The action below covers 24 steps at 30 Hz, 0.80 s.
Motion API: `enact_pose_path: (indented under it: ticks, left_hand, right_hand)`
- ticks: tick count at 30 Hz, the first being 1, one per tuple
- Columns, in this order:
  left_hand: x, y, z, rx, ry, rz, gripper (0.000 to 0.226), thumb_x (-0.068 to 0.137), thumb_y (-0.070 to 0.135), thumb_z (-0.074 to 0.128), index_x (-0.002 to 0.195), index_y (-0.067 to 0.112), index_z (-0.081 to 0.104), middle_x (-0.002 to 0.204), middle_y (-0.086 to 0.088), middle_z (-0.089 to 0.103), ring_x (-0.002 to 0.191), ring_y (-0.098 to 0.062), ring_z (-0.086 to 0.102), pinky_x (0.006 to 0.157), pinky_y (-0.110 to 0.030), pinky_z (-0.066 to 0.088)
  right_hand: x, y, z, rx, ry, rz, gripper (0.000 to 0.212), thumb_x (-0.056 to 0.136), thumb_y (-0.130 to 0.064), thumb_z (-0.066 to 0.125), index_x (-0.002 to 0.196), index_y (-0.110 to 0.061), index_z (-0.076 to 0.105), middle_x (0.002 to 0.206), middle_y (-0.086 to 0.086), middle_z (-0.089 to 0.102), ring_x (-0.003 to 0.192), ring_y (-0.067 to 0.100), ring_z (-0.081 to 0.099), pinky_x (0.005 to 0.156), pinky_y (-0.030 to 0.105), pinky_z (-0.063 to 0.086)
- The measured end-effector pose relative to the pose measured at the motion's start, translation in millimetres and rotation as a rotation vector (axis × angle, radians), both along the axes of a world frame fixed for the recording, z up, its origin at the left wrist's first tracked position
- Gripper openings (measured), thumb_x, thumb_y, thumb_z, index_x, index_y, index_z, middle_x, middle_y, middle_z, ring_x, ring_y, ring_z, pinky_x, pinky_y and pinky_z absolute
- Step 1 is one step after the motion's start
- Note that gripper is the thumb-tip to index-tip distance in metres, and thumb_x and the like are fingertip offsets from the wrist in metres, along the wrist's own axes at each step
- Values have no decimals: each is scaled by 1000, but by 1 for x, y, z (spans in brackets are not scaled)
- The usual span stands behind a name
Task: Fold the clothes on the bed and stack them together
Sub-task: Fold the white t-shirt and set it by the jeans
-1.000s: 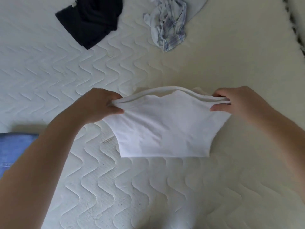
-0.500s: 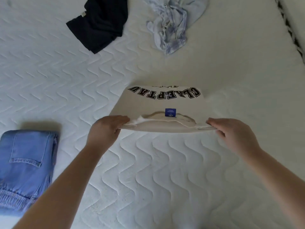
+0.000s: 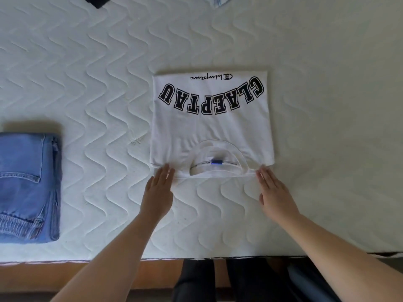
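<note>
A white T-shirt [image 3: 211, 127] with black block letters lies folded into a flat rectangle on the bed, its collar toward me. My left hand [image 3: 158, 192] rests flat with straight fingers, fingertips touching the shirt's near left corner. My right hand [image 3: 275, 192] lies flat the same way at the near right corner. Neither hand grips the cloth. Folded blue jeans [image 3: 28, 186] sit at the left of the mattress.
The white quilted mattress [image 3: 87, 83] fills the view. A dark garment [image 3: 98, 1] and a light striped garment [image 3: 220, 0] peek in at the top edge. The bed's near edge and a wooden frame [image 3: 43, 275] run along the bottom, with my legs below.
Both hands lowered the folded shirt onto the mattress and let go of its edge. They now lie flat at its near corners. The view tilted toward the bed's near edge.
</note>
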<state>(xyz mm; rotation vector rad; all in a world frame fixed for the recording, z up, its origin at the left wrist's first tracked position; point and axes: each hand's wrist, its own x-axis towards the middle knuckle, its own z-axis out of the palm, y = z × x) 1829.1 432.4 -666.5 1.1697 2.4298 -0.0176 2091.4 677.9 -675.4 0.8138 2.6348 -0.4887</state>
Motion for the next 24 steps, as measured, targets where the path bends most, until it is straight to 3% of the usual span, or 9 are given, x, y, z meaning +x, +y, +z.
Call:
enact_pose_path:
  ticks: [2,4,7,9,14,17,21,24]
  left_hand:
    - [-10,8,5,96,-16,107,48,92,7,56,140,11,53,151,-12,43,138,-31,42,110,-46,35]
    - [-24,16,8,223,-10,333,34,95,13,56,129,10,60,140,-13,52,127,-32,51,103,-47,41]
    - [-44,25,7,309,-121,713,37,97,27,59,128,8,59,127,-14,61,113,-29,59,92,-36,45]
    - [-55,30,4,270,-185,865,35,96,33,61,121,9,65,115,-9,70,105,-25,64,83,-27,42]
    - [-65,40,-2,297,-279,1023,33,84,36,76,107,13,72,101,-2,73,87,-14,62,78,-23,41]
    - [-66,41,-3,307,-295,1061,38,78,37,81,108,13,71,94,1,71,87,-17,64,77,-25,46]
    - [-62,45,-3,347,-322,1096,19,80,35,79,90,20,73,73,10,66,79,-20,67,62,-24,46]
    - [-57,47,0,461,-344,1154,16,83,36,75,89,22,76,72,13,68,80,-15,69,72,-25,52]
  right_hand:
    - [-11,1,5,-18,66,-103,58,87,-7,59,143,-7,46,153,12,39,139,30,41,102,42,41]
    - [-23,5,9,-57,202,-339,39,88,-5,59,127,-7,59,130,13,58,118,33,56,93,42,45]
    - [-38,20,11,-172,330,-808,31,94,-11,55,124,-5,58,120,14,60,108,29,60,94,38,45]
    - [-44,31,9,-208,319,-935,31,96,-15,54,124,-4,57,119,14,61,106,29,60,92,36,45]
    - [-53,45,0,-167,256,-997,41,94,-24,61,128,-1,56,117,21,60,102,32,59,87,32,43]
    - [-54,49,-3,-171,245,-948,32,92,-26,63,115,-3,64,105,16,68,99,32,62,82,32,43]
    - [-58,50,-1,-145,257,-968,25,89,-25,66,105,-7,69,96,10,72,94,28,64,73,24,36]
    - [-59,52,2,-113,250,-917,19,89,-24,64,96,-9,73,90,8,74,90,26,66,70,24,33]
